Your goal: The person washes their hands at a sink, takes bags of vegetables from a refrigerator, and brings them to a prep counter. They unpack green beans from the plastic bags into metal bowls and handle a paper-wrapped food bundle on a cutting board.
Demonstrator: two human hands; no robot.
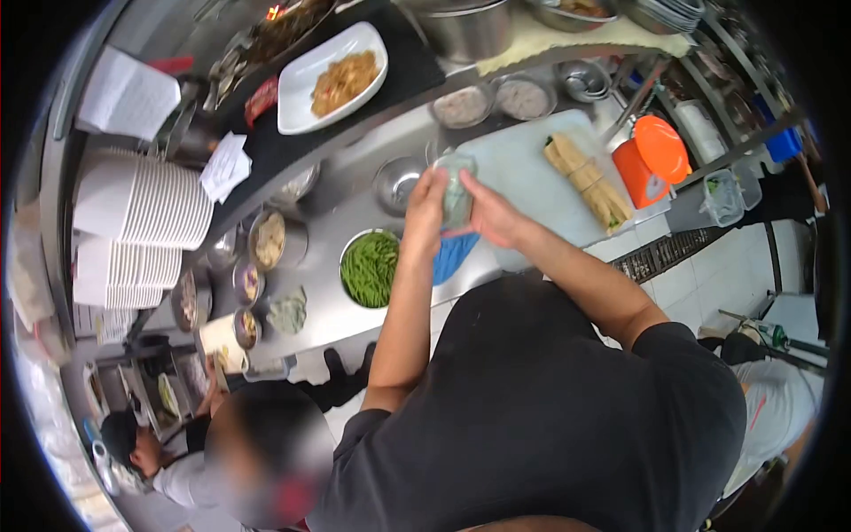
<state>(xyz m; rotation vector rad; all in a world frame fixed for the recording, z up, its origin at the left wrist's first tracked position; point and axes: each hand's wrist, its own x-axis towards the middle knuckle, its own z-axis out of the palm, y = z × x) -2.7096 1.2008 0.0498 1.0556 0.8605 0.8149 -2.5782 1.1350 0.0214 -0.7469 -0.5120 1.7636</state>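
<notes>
Between my two hands is a pale green, translucent bundle, its exact kind unclear. My left hand (425, 213) is closed on its left side and my right hand (493, 211) grips its right side. Under my hands lies a blue cloth (454, 259) on the steel counter. A metal bowl of cut green vegetables (370, 269) stands beside my left forearm. Just left of the bundle (456, 188) is a small steel bowl (396, 183). To the right, a white cutting board (519, 151) carries a long, yellowish tied bundle (587, 182).
An orange container (639, 173) with its round lid stands right of the board. Two bowls of pale food (525, 96) sit behind it. Stacked white dishes (142, 199) and a filled white dish (333, 78) are at the left and back. Another person's hand (213, 377) is at lower left.
</notes>
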